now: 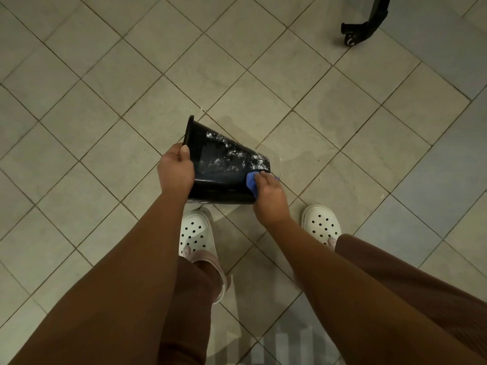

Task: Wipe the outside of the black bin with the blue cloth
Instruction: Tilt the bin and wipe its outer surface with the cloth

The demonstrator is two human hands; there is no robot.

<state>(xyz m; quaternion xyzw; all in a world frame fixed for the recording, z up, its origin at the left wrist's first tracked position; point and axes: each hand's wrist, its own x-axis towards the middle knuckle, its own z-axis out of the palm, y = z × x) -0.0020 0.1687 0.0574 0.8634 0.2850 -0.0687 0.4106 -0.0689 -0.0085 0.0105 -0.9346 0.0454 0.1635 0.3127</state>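
Observation:
The black bin is held on its side above the tiled floor, its rim to the upper left and its base to the right. White powdery smears cover its upper wall. My left hand grips the bin near the rim, thumb over the edge. My right hand holds the bunched blue cloth and presses it against the bin's wall close to the base. Most of the cloth is hidden under my fingers.
Beige floor tiles run diagonally all round. My feet in white perforated clogs stand just below the bin. A black furniture leg with a caster is at the top right. A few white crumbs lie on the floor.

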